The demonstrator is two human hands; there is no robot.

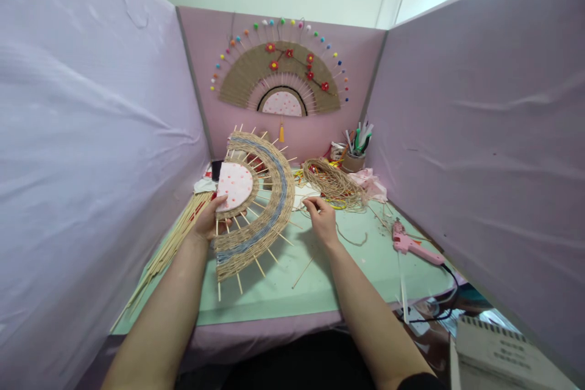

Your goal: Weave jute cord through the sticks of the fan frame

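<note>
My left hand [211, 218] grips a half-round woven fan [286, 195] by its straight side, at the pink-dotted white half-disc [235, 186]. The fan is tilted up above the table, its thin wooden sticks poking out past the outer rim. Bands of tan twine and one blue band are woven around those sticks. To the right of the fan's edge, my right hand [321, 218] is closed in a pinch, with a thin strand of twine [304, 206] at its fingertips. A loose tail of twine [354, 242] lies on the table beyond that wrist.
Wooden sticks [171, 244] lie in a bundle at left. A heap of twine [333, 183] sits at the back beside a pot of tools [354, 161]. On the right is a pink glue gun [415, 247] with its cord. A finished fan [281, 76] hangs on the back panel.
</note>
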